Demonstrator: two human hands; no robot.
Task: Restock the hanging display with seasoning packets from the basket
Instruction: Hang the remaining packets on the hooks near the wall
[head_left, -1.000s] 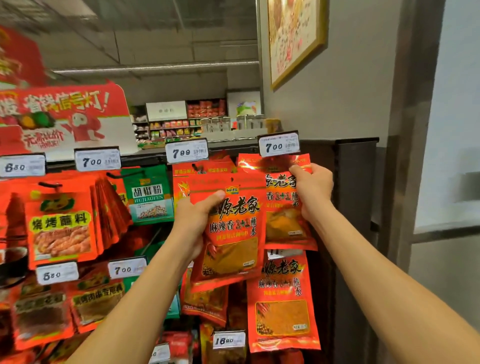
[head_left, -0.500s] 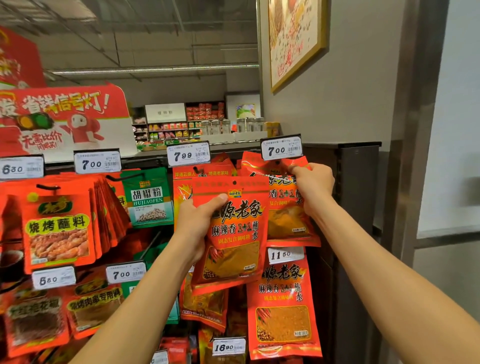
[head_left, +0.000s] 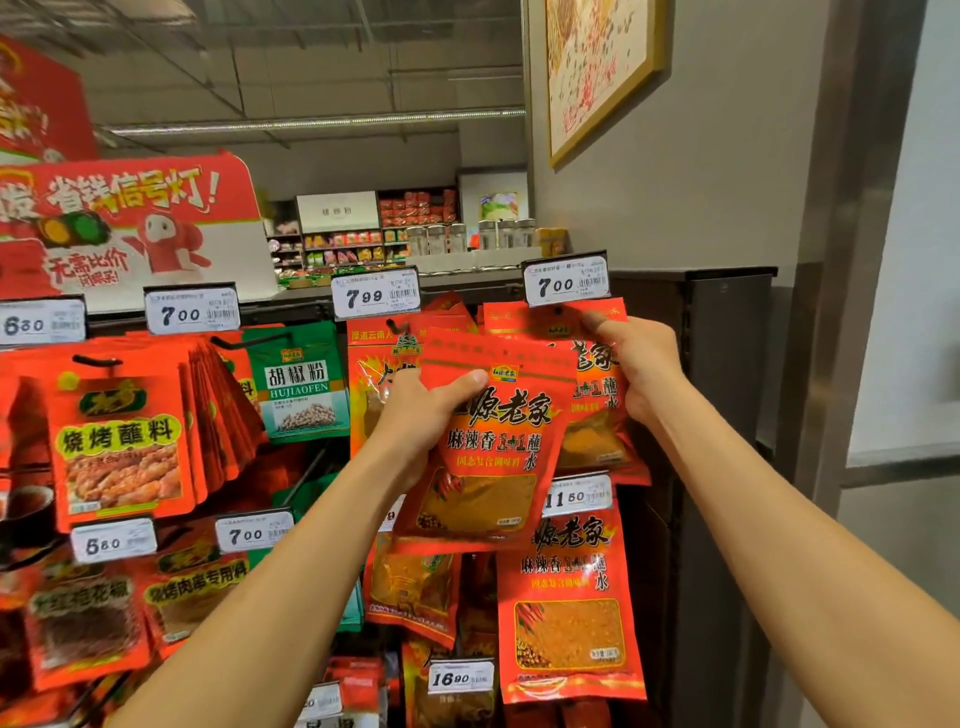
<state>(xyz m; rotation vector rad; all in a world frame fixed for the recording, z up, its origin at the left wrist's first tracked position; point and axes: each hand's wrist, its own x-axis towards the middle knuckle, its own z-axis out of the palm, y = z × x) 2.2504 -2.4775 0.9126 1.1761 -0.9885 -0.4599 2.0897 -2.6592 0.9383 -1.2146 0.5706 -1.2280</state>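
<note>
Item: seasoning packet (head_left: 493, 447), red, flat pouch, printed front, powder visible through a lower window. Location: held in front of the hanging display, overlapping the rightmost top column, just below the 7.00 tag (head_left: 566, 280).

Grip, left hand (head_left: 415, 421): closed on the packet at its left edge, thumb laid across the front near the upper seal, fingers hidden behind. More than one packet may be stacked in this hand; this cannot be told for certain.

Grip, right hand (head_left: 641, 364): the top corner of a hung packet (head_left: 592, 415) is pinched, close beside its punched hole, under the tag. The peg itself is hidden by the tag and the packet top.

Handling, judged: light, thin and pliable; the film is probably smooth and somewhat slippery, and the powder is expected to settle low, so the bottom sags and the top flops when held by one edge. Not fragile, though the seal strip around the hole could tear if forced.

Where to be taken: at the flat top seal, either side of the hang hole, so the hole is kept taut and open for the peg. A mid-body hold is judged poorer for threading.

Neighbouring stock: a matching packet (head_left: 571, 608) on the row beneath; green pepper packets (head_left: 304, 387) to the left; barbecue-dip packets (head_left: 119, 447) further left.

Basket: not in view.
</note>
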